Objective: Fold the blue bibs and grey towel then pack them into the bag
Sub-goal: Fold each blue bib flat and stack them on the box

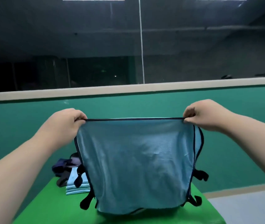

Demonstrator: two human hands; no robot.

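A light blue bib [136, 165] with dark piping and black straps hangs stretched in the air in front of me. My left hand [67, 120] pinches its top left corner and my right hand [204, 115] pinches its top right corner. The bib's lower edge reaches the green table [51, 207]. A stack of folded blue bibs [77, 186] lies on the table behind the hanging bib at the left. A dark purple-blue bag [64, 165] sits behind that stack, partly hidden. A dark grey piece of cloth [62, 180] shows beside the stack.
A teal wall [31, 126] with a pale ledge runs behind the table, with dark glass panes above it. Grey floor [244, 209] shows to the right of the table.
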